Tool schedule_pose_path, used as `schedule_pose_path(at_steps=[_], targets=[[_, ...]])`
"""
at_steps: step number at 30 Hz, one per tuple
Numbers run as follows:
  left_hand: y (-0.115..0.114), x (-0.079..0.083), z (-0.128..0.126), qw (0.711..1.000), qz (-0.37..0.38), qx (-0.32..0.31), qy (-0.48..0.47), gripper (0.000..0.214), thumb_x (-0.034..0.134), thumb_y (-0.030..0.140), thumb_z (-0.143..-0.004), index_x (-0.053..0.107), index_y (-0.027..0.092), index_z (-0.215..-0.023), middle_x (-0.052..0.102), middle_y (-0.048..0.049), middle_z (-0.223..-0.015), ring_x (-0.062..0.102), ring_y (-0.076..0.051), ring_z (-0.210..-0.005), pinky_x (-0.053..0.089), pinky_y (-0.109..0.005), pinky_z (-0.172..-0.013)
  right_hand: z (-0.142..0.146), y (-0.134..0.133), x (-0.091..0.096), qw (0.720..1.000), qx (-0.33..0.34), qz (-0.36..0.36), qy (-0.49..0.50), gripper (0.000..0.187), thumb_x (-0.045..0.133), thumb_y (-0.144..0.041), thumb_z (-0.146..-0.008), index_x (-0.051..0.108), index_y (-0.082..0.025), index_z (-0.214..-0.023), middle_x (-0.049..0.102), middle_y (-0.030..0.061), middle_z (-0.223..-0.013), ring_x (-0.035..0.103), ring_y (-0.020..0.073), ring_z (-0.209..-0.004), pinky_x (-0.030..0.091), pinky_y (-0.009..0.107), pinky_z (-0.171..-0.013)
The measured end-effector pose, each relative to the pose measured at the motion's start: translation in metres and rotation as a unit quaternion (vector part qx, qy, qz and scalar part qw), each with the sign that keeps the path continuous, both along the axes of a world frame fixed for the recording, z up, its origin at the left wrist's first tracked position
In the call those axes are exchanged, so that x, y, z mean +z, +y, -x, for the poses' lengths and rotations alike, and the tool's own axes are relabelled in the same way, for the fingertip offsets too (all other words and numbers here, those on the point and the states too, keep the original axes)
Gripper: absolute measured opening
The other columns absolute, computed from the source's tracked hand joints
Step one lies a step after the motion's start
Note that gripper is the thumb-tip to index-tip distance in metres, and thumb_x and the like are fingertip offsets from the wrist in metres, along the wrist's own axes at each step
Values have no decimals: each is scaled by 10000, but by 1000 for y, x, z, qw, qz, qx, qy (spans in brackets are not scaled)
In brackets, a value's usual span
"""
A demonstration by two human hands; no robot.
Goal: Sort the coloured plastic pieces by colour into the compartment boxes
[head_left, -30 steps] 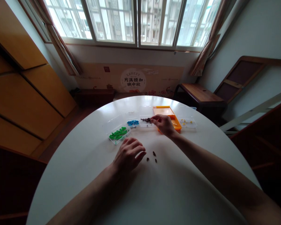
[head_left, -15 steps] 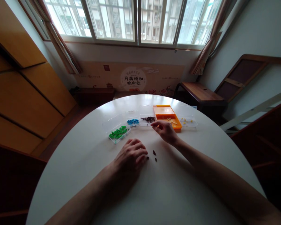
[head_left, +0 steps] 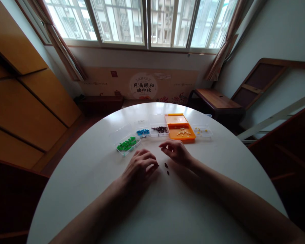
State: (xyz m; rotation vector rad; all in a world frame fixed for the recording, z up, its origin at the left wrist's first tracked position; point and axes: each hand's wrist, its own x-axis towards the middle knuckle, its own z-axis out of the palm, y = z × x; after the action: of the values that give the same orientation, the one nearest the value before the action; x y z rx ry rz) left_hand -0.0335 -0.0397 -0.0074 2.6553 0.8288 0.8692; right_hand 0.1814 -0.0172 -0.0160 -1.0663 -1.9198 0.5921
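Above the table, my left hand point(head_left: 141, 163) pinches a small dark brown piece point(head_left: 158, 165), which just shows at the fingertips. To its right, my right hand point(head_left: 176, 151) hovers in front of the orange box, thumb and index finger drawn together; whatever they hold is too small to make out. Between and below the hands, a dark brown piece point(head_left: 166, 165) lies on the white tabletop, with a smaller brown piece point(head_left: 168, 173) just beneath it. Behind the hands, a clear box point(head_left: 159, 135) contains more dark brown pieces.
An orange box point(head_left: 190, 137) with cream pieces stands open behind my right hand. Clear boxes hold green pieces point(head_left: 128, 144), blue pieces point(head_left: 142, 132) and yellow pieces point(head_left: 202, 130). All stand on a round white table point(head_left: 152, 210). A wooden stool point(head_left: 220, 99) is beyond it.
My right hand has come back from the boxes toward my left hand. The brown piece beside my left fingertips has been picked up off the table by that hand.
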Motion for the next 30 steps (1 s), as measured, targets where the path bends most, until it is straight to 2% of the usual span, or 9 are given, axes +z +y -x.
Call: schedule_pose_path(at_steps=[2, 5, 7, 9, 18, 23, 26, 30], targets=[[4, 0, 1, 996, 43, 33, -70, 91, 623, 236, -850, 695, 208, -802, 693, -38, -842, 605, -168, -832, 468, -334, -817, 2, -6, 3, 1000, 22, -19, -5, 109, 627, -188, -814, 699, -171, -894, 664, 21, -738, 503, 96, -557, 436, 218, -575], [10, 1, 3, 974, 140, 67, -163, 141, 636, 298, -839, 702, 185, -787, 694, -64, -843, 641, -170, -797, 518, -300, -711, 8, -12, 7, 997, 50, -56, -9, 101, 638, -182, -805, 684, -177, -896, 662, 32, -795, 515, 97, -576, 444, 216, -582], [12, 1, 4, 957, 191, 78, -202, 182, 634, 334, -834, 704, 174, -783, 695, -77, -849, 654, -178, -787, 528, -279, -637, 11, -15, 8, 995, 59, -75, -20, 83, 636, -200, -819, 678, -185, -888, 655, 33, -802, 515, 99, -578, 442, 218, -581], [13, 1, 4, 948, 211, 84, -221, 199, 641, 352, -825, 706, 170, -776, 694, -81, -843, 659, -182, -781, 533, -275, -620, 14, -16, 6, 994, 61, -90, -32, 71, 624, -231, -843, 674, -192, -872, 647, 33, -791, 520, 103, -580, 440, 221, -583], [13, 1, 1, 962, 176, 103, -181, 177, 634, 319, -823, 714, 171, -764, 700, -65, -812, 652, -165, -757, 535, -282, -689, 19, -14, 0, 990, 44, -124, -57, 209, 549, -330, -925, 668, -190, -826, 645, 43, -759, 556, 123, -633, 421, 232, -633], [13, -1, 1, 957, 180, 118, -193, 184, 605, 321, -842, 702, 170, -803, 701, -51, -790, 637, -158, -730, 511, -259, -637, 18, -8, 0, 993, 27, -99, -52, 191, 550, -292, -919, 659, -189, -800, 651, 41, -773, 571, 128, -661, 424, 233, -645], [11, -2, 1, 959, 175, 127, -182, 174, 597, 314, -846, 693, 172, -818, 698, -47, -805, 631, -158, -741, 501, -264, -646, 14, 5, 5, 995, -20, -91, -35, 141, 576, -245, -886, 653, -183, -785, 656, 35, -767, 557, 124, -630, 433, 237, -640], [8, -3, 0, 979, 93, 123, -131, 119, 603, 256, -840, 683, 189, -783, 692, -41, -814, 621, -178, -811, 493, -321, -758, 8, 35, 14, 990, -119, -77, -13, 114, 602, -248, -847, 672, -175, -794, 667, 36, -747, 535, 127, -583, 442, 252, -623]])
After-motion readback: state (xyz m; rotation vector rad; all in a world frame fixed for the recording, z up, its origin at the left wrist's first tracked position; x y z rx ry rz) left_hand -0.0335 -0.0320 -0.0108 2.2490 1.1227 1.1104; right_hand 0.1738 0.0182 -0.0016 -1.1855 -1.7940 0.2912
